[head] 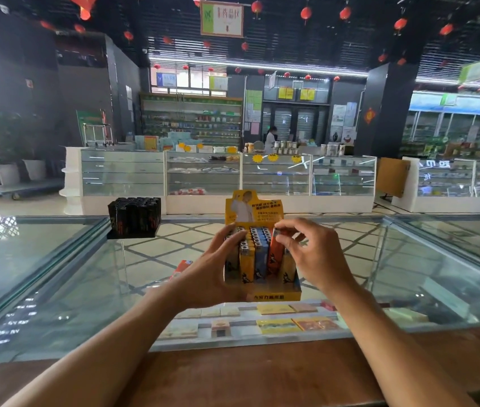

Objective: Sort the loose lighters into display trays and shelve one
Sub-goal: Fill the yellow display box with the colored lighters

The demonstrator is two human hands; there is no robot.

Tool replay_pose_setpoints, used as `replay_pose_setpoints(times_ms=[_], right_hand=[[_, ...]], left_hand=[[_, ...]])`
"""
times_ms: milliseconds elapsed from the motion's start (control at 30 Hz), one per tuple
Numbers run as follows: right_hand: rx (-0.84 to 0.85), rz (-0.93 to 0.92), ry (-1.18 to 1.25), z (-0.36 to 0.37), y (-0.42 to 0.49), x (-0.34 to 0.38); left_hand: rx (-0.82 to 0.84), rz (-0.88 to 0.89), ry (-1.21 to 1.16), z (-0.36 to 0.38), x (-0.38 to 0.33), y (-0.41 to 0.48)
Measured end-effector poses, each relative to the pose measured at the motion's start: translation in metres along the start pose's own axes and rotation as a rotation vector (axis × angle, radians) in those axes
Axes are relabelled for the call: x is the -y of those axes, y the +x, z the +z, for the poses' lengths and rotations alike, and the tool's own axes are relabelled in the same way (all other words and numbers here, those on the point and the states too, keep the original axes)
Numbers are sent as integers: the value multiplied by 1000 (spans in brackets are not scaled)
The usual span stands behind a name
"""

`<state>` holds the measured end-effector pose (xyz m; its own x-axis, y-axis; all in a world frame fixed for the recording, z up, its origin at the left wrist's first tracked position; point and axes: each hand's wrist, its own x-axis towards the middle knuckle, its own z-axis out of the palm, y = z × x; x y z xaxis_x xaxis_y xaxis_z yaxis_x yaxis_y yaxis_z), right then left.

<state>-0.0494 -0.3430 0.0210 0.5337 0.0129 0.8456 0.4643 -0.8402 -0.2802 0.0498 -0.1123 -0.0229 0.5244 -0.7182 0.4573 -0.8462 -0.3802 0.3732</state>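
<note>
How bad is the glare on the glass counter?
Head view: reflections wash the glass counter at both sides; the yellow display tray the left hand grips and the orange lighter the right hand pinches are sharp, evenly lit; counter edges bow from the wide lens; far shelves are soft.

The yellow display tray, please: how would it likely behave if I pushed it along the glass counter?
The yellow display tray would probably slide readily on the smooth glass counter. Its cardboard front likely flexes under a squeeze. The upright lighters packed inside put weight low, so tipping seems unlikely.
</note>
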Motion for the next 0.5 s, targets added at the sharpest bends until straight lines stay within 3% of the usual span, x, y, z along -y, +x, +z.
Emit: replay_pose_setpoints(times_ms=[500], right_hand=[[85, 7, -143, 13, -10, -2]], left_hand=[[-6, -1, 6, 0, 3, 0]])
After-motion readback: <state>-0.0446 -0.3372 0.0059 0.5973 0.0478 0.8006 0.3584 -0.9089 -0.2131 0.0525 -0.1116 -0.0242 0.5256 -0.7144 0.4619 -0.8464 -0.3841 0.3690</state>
